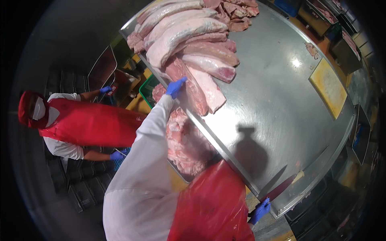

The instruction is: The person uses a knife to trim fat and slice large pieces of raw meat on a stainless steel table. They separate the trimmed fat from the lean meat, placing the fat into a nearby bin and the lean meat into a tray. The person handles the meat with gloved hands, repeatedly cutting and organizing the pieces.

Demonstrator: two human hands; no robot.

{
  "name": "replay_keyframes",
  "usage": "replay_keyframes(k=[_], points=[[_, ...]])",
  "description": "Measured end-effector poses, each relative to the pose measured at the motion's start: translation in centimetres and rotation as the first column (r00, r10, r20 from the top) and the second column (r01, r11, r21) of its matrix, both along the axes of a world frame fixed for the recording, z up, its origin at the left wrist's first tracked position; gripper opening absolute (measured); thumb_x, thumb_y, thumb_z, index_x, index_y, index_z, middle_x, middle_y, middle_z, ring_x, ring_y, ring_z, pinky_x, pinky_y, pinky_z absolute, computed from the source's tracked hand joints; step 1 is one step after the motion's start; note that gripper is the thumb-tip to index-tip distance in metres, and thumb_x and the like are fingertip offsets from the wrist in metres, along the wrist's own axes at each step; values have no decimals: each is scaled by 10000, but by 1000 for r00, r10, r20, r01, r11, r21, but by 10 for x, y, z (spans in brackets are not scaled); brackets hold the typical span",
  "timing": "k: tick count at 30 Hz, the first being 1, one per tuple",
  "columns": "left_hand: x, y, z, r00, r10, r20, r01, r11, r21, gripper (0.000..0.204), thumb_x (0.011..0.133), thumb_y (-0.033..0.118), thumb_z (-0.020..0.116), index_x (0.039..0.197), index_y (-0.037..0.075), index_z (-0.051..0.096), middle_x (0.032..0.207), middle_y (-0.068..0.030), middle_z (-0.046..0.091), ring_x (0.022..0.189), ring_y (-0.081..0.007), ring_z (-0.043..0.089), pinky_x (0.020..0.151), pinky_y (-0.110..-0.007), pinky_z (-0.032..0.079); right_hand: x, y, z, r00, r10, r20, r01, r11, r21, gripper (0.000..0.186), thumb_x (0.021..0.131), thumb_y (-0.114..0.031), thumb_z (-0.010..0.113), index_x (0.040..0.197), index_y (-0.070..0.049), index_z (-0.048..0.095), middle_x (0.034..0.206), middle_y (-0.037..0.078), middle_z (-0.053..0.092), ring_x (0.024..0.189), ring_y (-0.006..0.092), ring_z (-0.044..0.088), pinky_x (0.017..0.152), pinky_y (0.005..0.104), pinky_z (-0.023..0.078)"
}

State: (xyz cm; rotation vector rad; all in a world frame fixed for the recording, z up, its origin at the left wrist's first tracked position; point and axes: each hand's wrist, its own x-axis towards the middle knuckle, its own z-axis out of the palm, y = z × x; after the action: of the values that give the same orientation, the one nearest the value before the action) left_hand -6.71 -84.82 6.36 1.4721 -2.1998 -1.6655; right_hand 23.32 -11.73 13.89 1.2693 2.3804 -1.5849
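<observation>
My left hand (175, 87), in a blue glove, grips the side of a long pink pork loin (192, 93) at the left edge of the steel table. Its fingers lie over the meat and the thumb is hidden. Beside that loin rests a paler, fat-covered strip (212, 93). My right hand (260, 211), also gloved in blue, is closed round a knife (282, 188) near the table's near corner. The blade points right and looks red; a small pale yellowish patch shows by its tip. Most of the handle is inside my fist.
More loins (187, 34) are heaped at the far left, next to flat meat scraps (237, 14). A yellowed cutting board (329, 88) lies at the right. Below the left edge sits a bin of trimmings (187, 144). A co-worker in a red apron (96, 124) stands to the left.
</observation>
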Motion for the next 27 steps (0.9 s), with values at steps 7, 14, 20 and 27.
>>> replay_keyframes(k=[7,14,20,27], points=[[-115,-16,173,910,-329,250,393,501,-771,1076,659,588,821,1444,-20,406,1410,-302,481,1301,-471,463,1068,-530,390,12,-3,23,998,56,18,-57,995,86,321,1036,-343,553,884,-62,585,643,-35,473,514,52,404,456,245,307],[-167,-103,169,776,-449,443,616,390,-684,1211,523,505,872,1458,-83,375,1393,-328,513,1285,-417,536,1091,-428,432,43,-3,22,1000,-2,-4,3,988,156,381,1034,-364,562,766,-99,503,562,-51,404,479,44,358,439,257,254],[-113,-59,180,840,-290,458,532,284,-798,1167,568,538,833,1455,-64,373,1280,-333,582,1182,-435,601,1007,-479,488,48,-24,24,993,-90,74,89,996,9,347,1042,-342,530,822,-74,555,593,-39,424,497,57,389,462,250,290],[-26,108,123,886,-366,284,432,431,-792,1119,617,589,813,1432,-32,363,1238,-300,553,1138,-443,561,968,-538,439,5,-2,21,997,76,15,-77,996,51,339,1030,-326,550,816,-63,564,615,-32,434,508,62,393,466,261,305]])
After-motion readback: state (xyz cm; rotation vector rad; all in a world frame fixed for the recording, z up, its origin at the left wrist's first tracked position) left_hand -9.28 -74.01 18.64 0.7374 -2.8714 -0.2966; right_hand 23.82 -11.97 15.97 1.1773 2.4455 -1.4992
